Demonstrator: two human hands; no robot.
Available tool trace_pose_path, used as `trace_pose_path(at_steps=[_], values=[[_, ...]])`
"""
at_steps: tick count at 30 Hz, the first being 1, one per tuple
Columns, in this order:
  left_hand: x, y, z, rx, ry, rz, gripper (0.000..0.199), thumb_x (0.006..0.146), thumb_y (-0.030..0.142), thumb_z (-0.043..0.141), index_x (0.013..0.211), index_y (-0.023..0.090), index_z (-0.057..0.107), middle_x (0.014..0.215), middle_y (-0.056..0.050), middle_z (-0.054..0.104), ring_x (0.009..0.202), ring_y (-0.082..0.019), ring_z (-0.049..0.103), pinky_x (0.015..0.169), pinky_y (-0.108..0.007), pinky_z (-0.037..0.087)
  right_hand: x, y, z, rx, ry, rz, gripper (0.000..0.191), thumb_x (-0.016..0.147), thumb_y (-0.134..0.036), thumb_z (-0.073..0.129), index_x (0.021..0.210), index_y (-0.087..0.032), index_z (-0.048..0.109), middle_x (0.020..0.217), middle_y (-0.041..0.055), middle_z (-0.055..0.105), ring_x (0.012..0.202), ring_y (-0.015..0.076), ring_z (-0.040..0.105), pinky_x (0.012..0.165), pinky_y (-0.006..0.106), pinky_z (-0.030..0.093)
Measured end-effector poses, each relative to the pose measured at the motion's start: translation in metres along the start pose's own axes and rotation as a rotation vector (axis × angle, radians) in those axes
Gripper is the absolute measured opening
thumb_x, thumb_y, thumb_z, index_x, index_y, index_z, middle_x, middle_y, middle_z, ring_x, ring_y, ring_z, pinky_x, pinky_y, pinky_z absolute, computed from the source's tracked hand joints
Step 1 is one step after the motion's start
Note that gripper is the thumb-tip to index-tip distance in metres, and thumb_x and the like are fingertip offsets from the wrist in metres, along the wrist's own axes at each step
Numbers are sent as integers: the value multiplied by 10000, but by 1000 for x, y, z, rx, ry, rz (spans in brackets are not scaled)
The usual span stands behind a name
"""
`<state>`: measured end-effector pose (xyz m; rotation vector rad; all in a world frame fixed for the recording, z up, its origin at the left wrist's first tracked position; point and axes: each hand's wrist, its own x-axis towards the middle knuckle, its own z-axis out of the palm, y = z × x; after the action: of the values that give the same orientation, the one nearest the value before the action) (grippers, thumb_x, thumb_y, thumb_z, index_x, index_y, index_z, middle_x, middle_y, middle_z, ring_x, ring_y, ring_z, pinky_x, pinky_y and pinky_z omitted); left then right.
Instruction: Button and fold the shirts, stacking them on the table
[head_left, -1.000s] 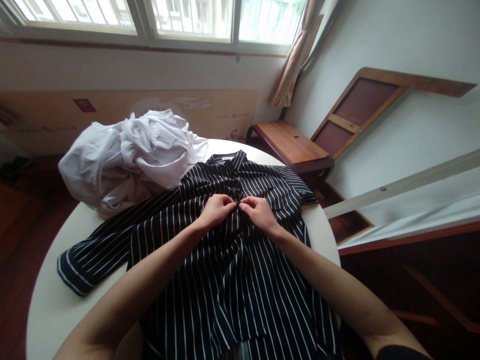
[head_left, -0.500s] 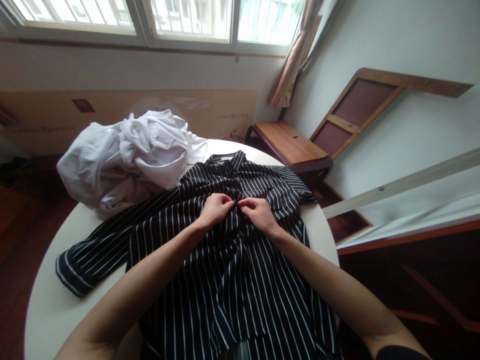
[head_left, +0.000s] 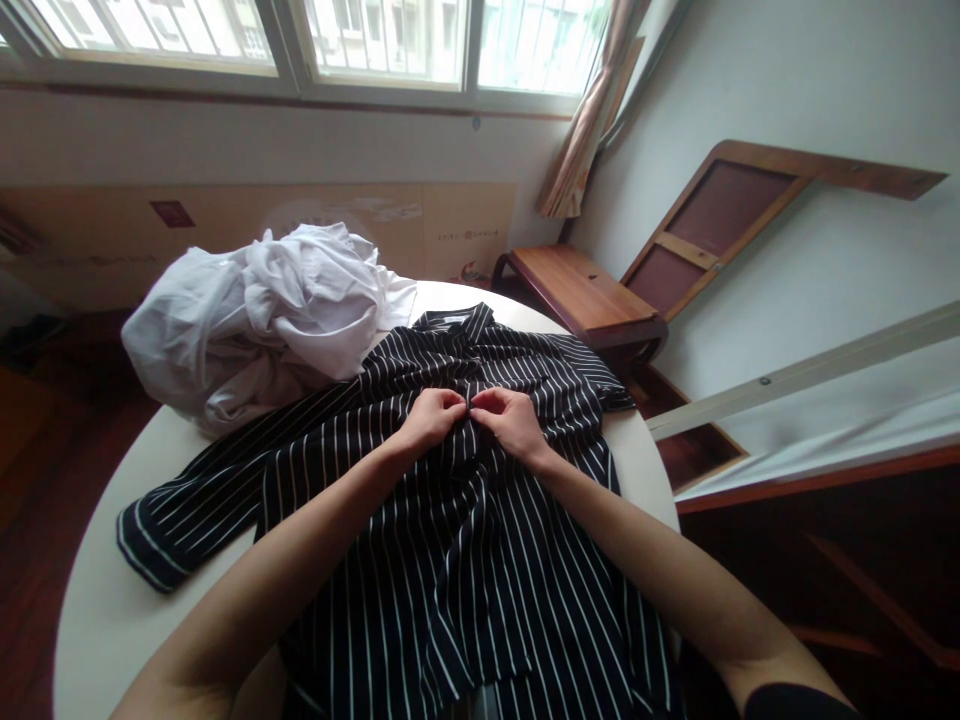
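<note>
A black shirt with white stripes (head_left: 390, 560) lies spread on a round white table (head_left: 97, 590), its collar toward the window and one sleeve stretched out to the left. Both hands meet at the middle of its front. My left hand (head_left: 435, 415) pinches the cloth there between thumb and fingers. Just beside it, almost touching, my right hand (head_left: 510, 420) pinches the front edge too. Any button between the fingertips is too small to make out. A bunched white cloth (head_left: 255, 320) sits at the table's back left, against the striped sleeve.
Beyond the table at the back right is a low wooden bench (head_left: 585, 285). A wood-framed panel (head_left: 705, 225) leans at the right wall. A curtain (head_left: 585, 130) hangs beside the window, and a cardboard sheet (head_left: 360, 230) stands below it.
The right fingertips have shifted slightly left, closer to the left ones. Both hands remain at the same part of the shirt front. The view has moved very slightly.
</note>
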<state>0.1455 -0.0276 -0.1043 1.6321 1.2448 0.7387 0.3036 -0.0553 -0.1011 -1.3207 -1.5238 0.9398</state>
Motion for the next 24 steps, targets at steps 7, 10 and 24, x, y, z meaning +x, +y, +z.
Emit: trace_pose_path(at_steps=[7, 10, 24], values=[[-4, 3, 0, -30, 13, -48, 310, 731, 404, 603, 762, 119, 721, 676, -38, 662, 607, -119, 557, 530, -204, 393, -10, -6, 3, -254, 69, -122, 81, 762, -191, 590, 817, -197, 649, 776, 26, 693, 708, 168, 649, 731, 304, 505], [-6, 4, 1, 14, 44, -8, 278, 725, 378, 606, 756, 129, 724, 689, -35, 674, 626, -125, 572, 541, -209, 393, -14, -6, 6, -341, 136, -158, 122, 758, -176, 593, 876, -203, 591, 733, 8, 666, 669, 165, 637, 704, 294, 486], [-6, 3, 7, 79, 128, 50, 203, 798, 273, 531, 766, 133, 673, 709, -37, 661, 668, -137, 579, 617, -234, 432, -11, -6, 6, -49, 147, -20, 150, 711, -207, 652, 839, -198, 575, 726, 1, 645, 671, 155, 626, 679, 291, 491]])
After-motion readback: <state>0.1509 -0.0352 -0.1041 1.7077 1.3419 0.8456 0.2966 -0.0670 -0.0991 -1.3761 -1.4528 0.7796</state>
